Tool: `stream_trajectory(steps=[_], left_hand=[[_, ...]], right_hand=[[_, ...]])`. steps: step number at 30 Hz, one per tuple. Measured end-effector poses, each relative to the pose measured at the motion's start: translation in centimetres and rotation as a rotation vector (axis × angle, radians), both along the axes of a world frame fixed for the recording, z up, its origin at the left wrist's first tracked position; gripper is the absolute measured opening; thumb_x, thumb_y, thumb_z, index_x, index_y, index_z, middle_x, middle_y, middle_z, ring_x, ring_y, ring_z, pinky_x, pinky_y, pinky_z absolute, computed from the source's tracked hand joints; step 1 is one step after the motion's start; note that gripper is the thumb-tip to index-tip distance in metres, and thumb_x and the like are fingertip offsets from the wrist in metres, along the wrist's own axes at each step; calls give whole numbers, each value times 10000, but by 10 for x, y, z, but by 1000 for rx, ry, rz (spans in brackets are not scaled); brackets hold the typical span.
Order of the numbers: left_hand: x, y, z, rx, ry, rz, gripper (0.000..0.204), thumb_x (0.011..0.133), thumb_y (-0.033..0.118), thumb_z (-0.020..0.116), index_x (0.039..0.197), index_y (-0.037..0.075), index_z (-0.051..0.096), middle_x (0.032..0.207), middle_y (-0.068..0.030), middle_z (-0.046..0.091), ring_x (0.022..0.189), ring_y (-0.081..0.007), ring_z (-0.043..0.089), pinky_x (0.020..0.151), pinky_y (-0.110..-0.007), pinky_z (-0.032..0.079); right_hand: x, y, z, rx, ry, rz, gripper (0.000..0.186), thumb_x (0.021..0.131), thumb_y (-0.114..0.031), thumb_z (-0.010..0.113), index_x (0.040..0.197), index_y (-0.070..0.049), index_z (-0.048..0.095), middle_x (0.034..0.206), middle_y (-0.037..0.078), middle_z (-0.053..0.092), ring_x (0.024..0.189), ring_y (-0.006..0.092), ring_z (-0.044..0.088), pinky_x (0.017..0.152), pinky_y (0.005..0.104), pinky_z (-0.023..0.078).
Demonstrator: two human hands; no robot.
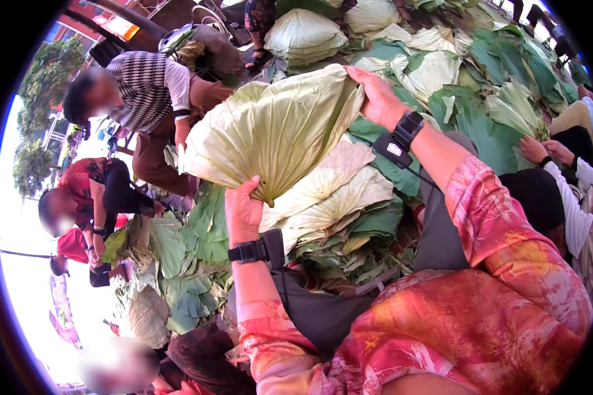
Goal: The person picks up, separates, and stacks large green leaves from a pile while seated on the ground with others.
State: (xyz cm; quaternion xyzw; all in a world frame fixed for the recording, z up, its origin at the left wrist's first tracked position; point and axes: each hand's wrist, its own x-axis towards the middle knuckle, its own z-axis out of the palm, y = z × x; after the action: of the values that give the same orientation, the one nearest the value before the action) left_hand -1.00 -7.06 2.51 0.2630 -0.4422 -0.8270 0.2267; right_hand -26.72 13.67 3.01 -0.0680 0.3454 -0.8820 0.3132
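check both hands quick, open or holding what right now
Left hand: closed on the pale folded leaf at its lower edge, fingers mostly hidden.
Right hand: closed on the same leaf's upper right corner.

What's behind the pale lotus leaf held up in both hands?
Past the held leaf, pale lotus leaves show, piled over green leaves; whatever sits directly behind the held leaf is covered.
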Motion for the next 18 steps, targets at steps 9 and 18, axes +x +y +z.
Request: stream_trajectory(steps=[9, 18], left_hand=[[5, -16, -11, -57, 84, 276, 506, 762, -152, 558, 1237, -6, 460, 1169, -108, 557, 1011, -247, 576, 892, -385, 479], [53, -34, 16, -247, 141, 441, 471, 780, -121, 574, 1227, 1, 491, 1131, -74, 586, 996, -204, 571, 902, -337, 450]], right_hand=[[-3, 8, -10, 179, 211, 109, 313, 957, -233, 506, 1185, -24, 556, 1123, 43, 605, 992, 136, 584, 915, 299, 465], [-5, 15, -17, 428, 365, 280, 253, 931, -214, 552, 1118, -49, 592, 965, 28, 626, 825, 105, 594, 737, 253, 492]])
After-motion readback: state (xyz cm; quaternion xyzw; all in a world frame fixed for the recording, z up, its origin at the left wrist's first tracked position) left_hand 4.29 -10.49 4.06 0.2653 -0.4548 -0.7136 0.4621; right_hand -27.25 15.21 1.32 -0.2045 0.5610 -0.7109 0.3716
